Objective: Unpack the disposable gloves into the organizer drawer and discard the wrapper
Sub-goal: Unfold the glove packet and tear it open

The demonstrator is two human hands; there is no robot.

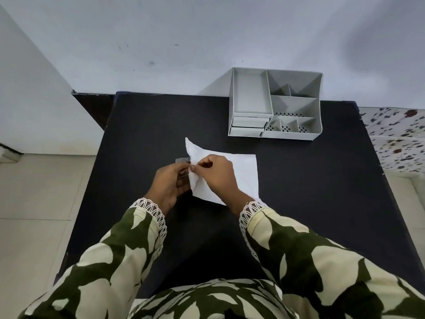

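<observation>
Two hands meet over the middle of a black table [299,203], both reaching forward from green-and-cream patterned sleeves [119,256] edged with white lace at the cuffs. The left hand [169,183] is turned palm inward, its fingers curled around a small clear wrapper [182,161] whose upper corner pokes out above the knuckles. The right hand [217,172] arches over from the other side, wrist raised, thumb and forefinger pinched on the left edge of a white sheet of folded gloves [243,173] just where it meets the wrapper. The white sheet spreads flat on the table under and to the right of that hand, one pointed corner sticking up toward the far side. A grey organizer [274,104] with several open compartments stands at the far edge of the table against the wall, well apart from the hands; its small drawer [249,125] sits at its near left corner.
</observation>
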